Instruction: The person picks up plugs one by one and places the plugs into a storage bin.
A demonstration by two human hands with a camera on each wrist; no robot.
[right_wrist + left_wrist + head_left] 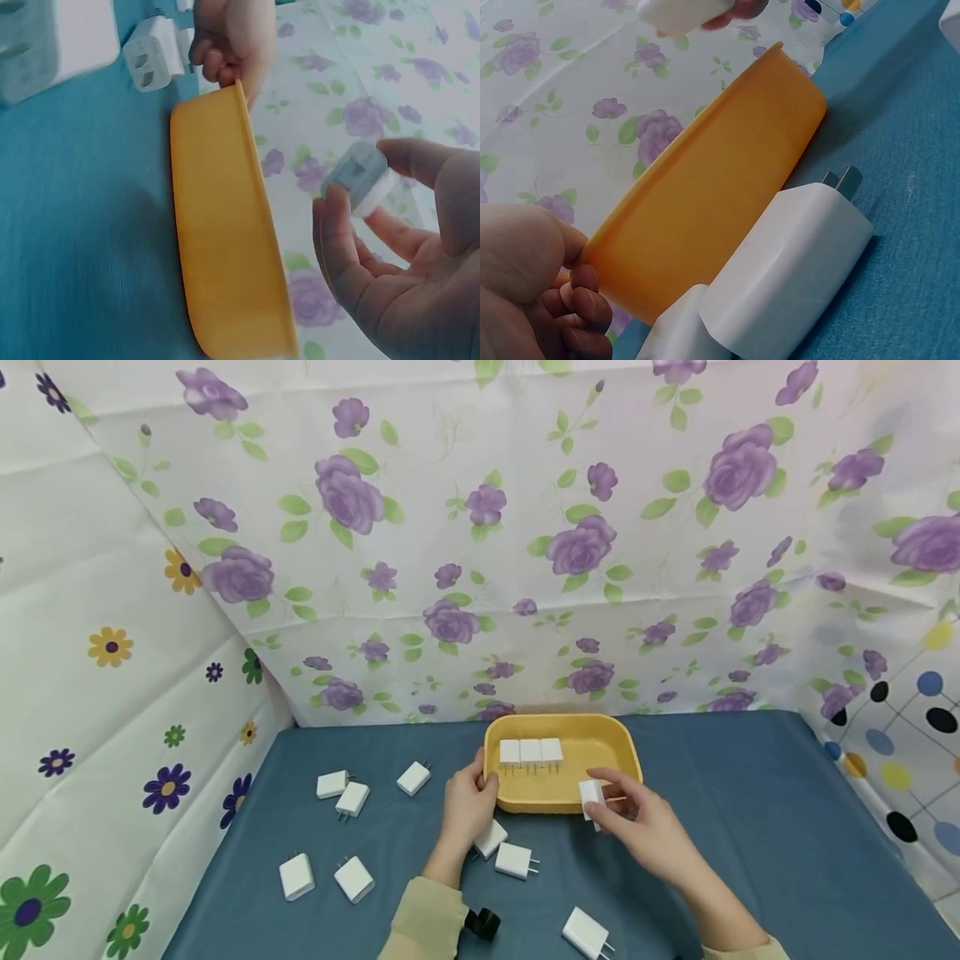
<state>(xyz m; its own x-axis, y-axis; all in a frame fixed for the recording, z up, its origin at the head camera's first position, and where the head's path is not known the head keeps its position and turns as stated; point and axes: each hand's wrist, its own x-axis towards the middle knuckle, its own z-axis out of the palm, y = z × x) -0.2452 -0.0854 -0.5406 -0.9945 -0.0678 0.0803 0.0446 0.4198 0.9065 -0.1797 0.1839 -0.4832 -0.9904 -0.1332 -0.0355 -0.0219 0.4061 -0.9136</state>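
A small white plastic charger block (591,797) is pinched between the thumb and fingertips of the person's right hand (645,827), the rest of that hand loosely spread; from where I stand it is held up above the rim, at the near right part of a shallow yellow tray (600,760) with rounded corners. The person's left hand (468,802) grips the tray's left end, thumb at the rim and fingers curled beneath it. Inside the tray, three matching white chargers (530,752) lie side by side in a row toward the far left, metal prongs pointing toward the person; the tray's right side is bare. Just outside its near wall, two white chargers (513,861) lie close together by the left wrist, another white charger (587,932) lies nearer the person, and five more white chargers (354,879) are scattered to the left. All rest on a desk covered in dark blue cloth (750,827), before a white sheet printed with purple flowers (450,527). As I judge it, the fingertip hold is the weak point: the smooth block could slip, or catch the rim if lowered too soon, and drop outside. A careless release might knock the neat row askew, and a leftward shift of the left forearm could nudge the loose pair beside it.
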